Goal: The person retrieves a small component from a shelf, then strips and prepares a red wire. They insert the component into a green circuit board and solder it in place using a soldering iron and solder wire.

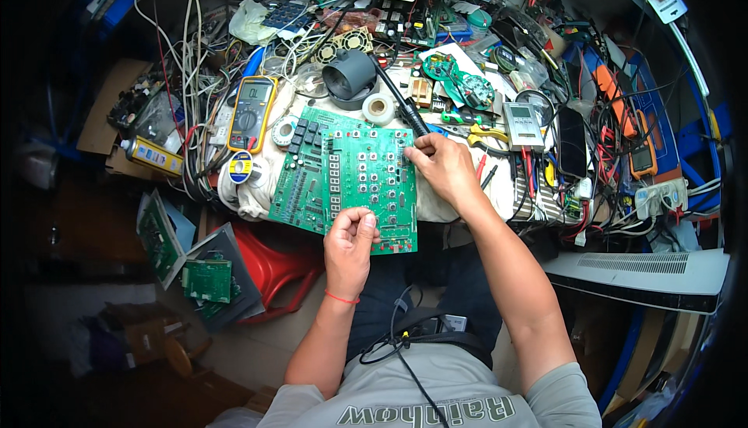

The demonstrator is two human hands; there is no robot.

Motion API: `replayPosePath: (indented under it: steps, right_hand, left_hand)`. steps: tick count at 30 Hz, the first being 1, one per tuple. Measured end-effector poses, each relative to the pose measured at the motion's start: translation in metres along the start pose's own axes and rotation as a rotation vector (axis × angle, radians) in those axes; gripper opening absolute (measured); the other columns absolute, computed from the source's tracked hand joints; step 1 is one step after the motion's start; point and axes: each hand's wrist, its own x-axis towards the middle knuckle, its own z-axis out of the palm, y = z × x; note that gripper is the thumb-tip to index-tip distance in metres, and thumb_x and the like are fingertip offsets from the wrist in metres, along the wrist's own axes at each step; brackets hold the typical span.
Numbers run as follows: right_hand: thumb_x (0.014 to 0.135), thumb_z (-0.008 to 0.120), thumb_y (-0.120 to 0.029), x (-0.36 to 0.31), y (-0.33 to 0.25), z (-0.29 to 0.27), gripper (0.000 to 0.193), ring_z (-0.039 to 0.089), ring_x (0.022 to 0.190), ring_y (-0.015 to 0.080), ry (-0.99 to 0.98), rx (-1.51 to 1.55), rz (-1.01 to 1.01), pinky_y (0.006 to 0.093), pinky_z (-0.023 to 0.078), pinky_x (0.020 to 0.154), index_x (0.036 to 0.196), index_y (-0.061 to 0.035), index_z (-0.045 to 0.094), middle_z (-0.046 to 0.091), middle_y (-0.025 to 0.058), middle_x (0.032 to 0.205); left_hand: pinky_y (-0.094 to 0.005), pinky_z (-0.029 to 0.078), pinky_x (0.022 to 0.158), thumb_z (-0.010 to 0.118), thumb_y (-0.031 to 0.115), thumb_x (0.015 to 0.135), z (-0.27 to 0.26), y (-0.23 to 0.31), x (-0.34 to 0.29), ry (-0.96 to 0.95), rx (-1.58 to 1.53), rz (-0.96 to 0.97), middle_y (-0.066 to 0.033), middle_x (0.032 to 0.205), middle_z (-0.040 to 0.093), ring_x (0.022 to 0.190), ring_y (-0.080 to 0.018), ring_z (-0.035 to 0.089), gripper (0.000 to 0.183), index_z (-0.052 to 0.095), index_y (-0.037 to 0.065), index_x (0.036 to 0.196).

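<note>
A green circuit board [382, 194] with rows of push buttons and a digit display along its left side is held up over the bench's front edge. My left hand [351, 245] pinches its lower edge, thumb on top. At the upper right edge, my right hand [446, 165] grips the same board between thumb and fingers; some fingertips are hidden. Partly under it lies a second, larger green circuit board [294, 183] with black relays and many small parts. A roll of white tape [379, 109] stands just behind the boards, near a grey cylindrical nozzle [349, 76].
Left of the boards lie a yellow multimeter [251, 115] and a solder spool [239, 167]. To the right are pliers [489, 136], a small grey tester [522, 126] and a black phone [572, 144]. Cables and boards crowd the back. A red stool [269, 268] stands below left.
</note>
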Motion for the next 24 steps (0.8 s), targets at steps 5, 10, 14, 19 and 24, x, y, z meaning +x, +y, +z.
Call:
replayPosePath:
  steps: [5,10,14,19,24]
  right_hand:
    - [0.091,0.077,-0.026,0.008,0.0,0.002,0.025,0.076,0.079,0.0373,-0.014,-0.102,-0.047,0.0439,0.059,0.077,0.094,-0.0011,0.079,0.075,0.0217,0.079]
    - [0.092,0.076,-0.026,0.014,0.003,0.004,0.026,0.076,0.076,0.034,-0.009,-0.059,0.007,0.0423,0.059,0.075,0.095,-0.0006,0.079,0.075,0.0195,0.079]
    - [0.091,0.075,-0.03,0.014,0.003,0.001,0.029,0.075,0.08,0.0383,-0.035,-0.052,-0.017,0.0458,0.059,0.079,0.094,-0.0015,0.079,0.075,0.0211,0.081]
    - [0.088,0.077,-0.026,0.012,-0.002,0.001,0.027,0.077,0.078,0.0304,0.009,-0.104,-0.037,0.0406,0.06,0.076,0.094,0.0004,0.079,0.077,0.018,0.081]
    - [0.099,0.071,-0.028,0.031,0.006,-0.037,0.038,0.076,0.077,0.0185,0.087,0.298,0.073,0.0326,0.059,0.067,0.121,0.0023,0.071,0.079,0.0136,0.094]
  left_hand:
    - [-0.0245,0.054,0.073,0.067,0.017,0.106,-0.004,-0.005,0.002,-0.018,0.015,-0.008,-0.001,0.093,0.066,0.081,-0.0073,0.062,0.017,0.065,0.001,0.112]
    - [-0.0243,0.053,0.072,0.067,0.018,0.106,-0.002,-0.005,0.003,-0.023,0.013,-0.019,-0.0007,0.093,0.066,0.081,-0.007,0.062,0.018,0.065,0.001,0.112]
    - [-0.0245,0.053,0.074,0.066,0.015,0.106,-0.001,-0.003,0.003,-0.015,0.023,-0.031,-0.0017,0.093,0.067,0.081,-0.0076,0.063,0.015,0.066,0.001,0.112]
    - [-0.0254,0.052,0.074,0.066,0.011,0.105,0.003,-0.001,0.002,0.01,0.0,-0.039,-0.0027,0.092,0.068,0.081,-0.0091,0.063,0.012,0.066,0.001,0.112]
    - [-0.0257,0.054,0.075,0.066,0.008,0.104,-0.001,0.01,0.002,0.01,-0.003,-0.029,-0.0045,0.094,0.069,0.081,-0.0101,0.065,0.012,0.067,-0.001,0.111]
